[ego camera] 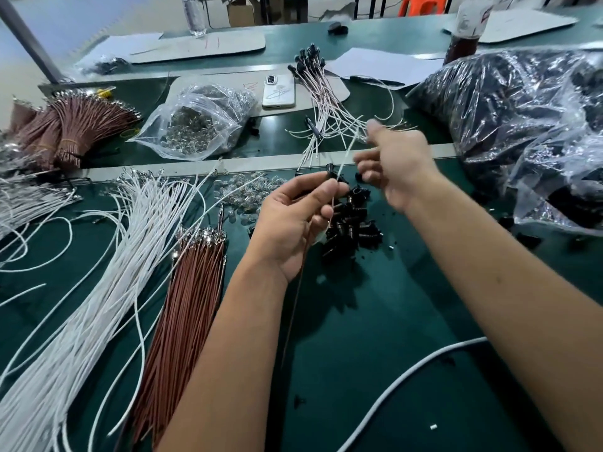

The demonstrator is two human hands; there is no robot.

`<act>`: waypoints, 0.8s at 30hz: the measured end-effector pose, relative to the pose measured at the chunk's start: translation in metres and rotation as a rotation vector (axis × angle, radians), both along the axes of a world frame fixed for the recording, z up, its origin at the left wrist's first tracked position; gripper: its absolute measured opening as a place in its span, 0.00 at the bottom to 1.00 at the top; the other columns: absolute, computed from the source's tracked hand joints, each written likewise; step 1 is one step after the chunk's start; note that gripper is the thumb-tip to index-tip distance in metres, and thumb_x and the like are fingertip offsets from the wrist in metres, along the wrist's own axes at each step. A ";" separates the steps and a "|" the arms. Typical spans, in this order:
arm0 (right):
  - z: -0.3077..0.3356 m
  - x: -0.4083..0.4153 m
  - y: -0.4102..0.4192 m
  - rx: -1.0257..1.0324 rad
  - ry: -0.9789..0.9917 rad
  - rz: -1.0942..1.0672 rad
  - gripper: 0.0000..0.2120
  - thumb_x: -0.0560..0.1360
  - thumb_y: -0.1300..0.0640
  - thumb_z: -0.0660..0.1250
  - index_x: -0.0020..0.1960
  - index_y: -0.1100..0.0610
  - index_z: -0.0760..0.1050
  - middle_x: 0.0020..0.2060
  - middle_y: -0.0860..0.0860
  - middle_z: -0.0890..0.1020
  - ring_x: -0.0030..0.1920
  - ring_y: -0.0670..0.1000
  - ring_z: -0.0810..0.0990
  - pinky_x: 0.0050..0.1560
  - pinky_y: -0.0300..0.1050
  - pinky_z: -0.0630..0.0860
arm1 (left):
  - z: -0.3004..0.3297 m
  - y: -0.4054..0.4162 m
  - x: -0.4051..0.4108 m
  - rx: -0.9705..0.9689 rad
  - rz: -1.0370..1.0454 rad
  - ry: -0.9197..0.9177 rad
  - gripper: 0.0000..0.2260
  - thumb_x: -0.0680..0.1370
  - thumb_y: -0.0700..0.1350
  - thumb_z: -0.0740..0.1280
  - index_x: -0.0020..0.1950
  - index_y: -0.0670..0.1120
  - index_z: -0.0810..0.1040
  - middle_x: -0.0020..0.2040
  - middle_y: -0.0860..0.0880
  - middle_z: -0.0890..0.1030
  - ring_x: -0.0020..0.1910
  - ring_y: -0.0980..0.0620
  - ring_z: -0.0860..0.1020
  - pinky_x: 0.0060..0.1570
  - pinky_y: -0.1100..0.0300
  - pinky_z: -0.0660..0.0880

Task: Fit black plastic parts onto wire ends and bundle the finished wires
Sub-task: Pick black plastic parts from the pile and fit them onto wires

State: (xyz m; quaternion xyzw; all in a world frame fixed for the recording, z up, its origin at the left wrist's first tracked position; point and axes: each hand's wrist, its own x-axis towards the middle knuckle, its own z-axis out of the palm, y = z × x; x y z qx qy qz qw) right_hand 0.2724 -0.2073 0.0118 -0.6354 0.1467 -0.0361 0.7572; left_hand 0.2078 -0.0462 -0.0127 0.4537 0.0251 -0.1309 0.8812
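My left hand [295, 216] pinches a black plastic part [332, 172] together with a thin brown wire [295, 305] that trails down toward me. A white wire [346, 156] runs up from that part to my right hand [394, 164], whose thumb and fingers pinch it higher up. Under both hands lies a heap of loose black plastic parts [352, 226] on the green table [375, 321]. Finished wires with black ends [323, 102] lie fanned out behind my right hand.
Loose white wires [107, 265] and a brown wire bundle [182, 305] lie at left. Small clear bulbs [241, 190], a clear bag of bulbs [199, 122], a phone [279, 91], tied brown bundles [75, 128] and a large bag of black parts [522, 125] surround the work spot.
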 end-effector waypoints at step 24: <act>-0.024 -0.080 -0.011 -0.107 -0.171 0.568 0.08 0.82 0.59 0.67 0.45 0.57 0.78 0.39 0.57 0.85 0.27 0.48 0.77 0.19 0.35 0.67 | -0.003 -0.012 -0.002 -0.070 0.298 0.057 0.05 0.76 0.35 0.71 0.47 0.44 0.80 0.43 0.46 0.86 0.33 0.56 0.81 0.29 0.70 0.74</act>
